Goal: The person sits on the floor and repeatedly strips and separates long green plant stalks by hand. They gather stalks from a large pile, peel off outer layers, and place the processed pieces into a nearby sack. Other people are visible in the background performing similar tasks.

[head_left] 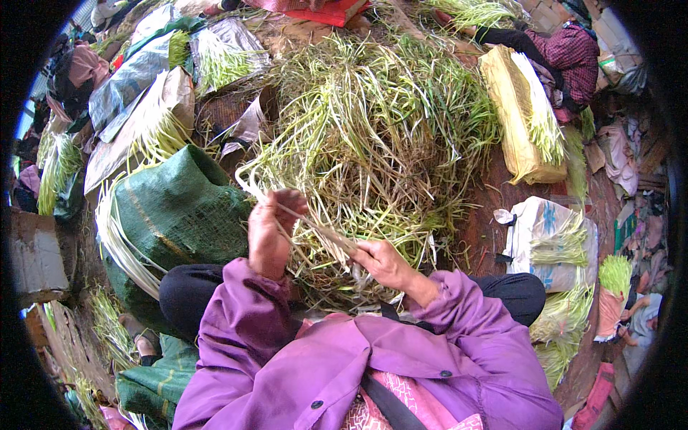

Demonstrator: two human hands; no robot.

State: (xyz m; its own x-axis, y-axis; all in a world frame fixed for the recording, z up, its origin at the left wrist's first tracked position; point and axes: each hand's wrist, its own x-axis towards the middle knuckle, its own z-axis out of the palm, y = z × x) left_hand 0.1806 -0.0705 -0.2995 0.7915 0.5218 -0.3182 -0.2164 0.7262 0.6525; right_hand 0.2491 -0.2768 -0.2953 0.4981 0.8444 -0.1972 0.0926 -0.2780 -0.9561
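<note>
Pale, long plant stalks run slantwise between my two hands, above a large heap of green and yellow leafy stalks with brown roots. My right hand is closed around their thicker end. My left hand is raised at their other end, its fingers curled and somewhat blurred; whether it grips them cannot be told. Past it, the stalks bend back in a pale loop. To the left, a bundle of whitish stalks hangs over a green woven sack.
A yellow wrapped block carries pale stalks at the upper right. Nearer on the right stands a white sack with more stalks. A person in a checked shirt sits at the upper right. A cardboard box is at the far left.
</note>
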